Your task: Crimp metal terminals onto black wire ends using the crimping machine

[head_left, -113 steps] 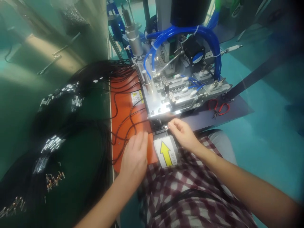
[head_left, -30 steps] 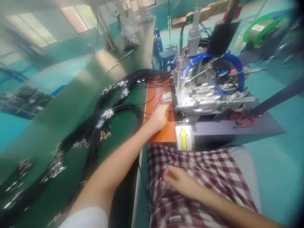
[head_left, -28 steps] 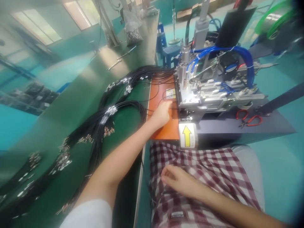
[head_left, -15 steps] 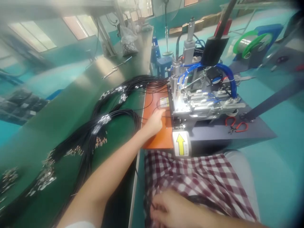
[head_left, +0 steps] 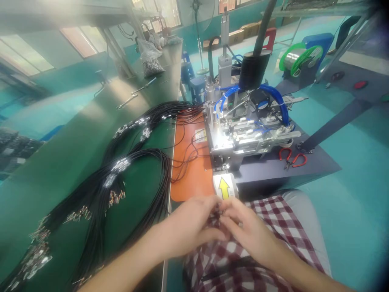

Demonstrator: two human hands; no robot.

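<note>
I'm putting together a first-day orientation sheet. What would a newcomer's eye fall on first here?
Probably the bright metal machine right of centre, with thick blue tubes arching over it. Next, the mass of black cables with shiny ends, sprawled across the green table at left. Below the machine, a bold yellow arrow on a white label stands out too.

White plate [head_left: 232,181]: yellow arrow [head_left: 224,187], pointing to 12 o'clock; adjoining characters [head_left: 231,193] illegible. Orange plate [head_left: 193,184], arrow's 11 o'clock: label [head_left: 199,136] illegible.
</note>
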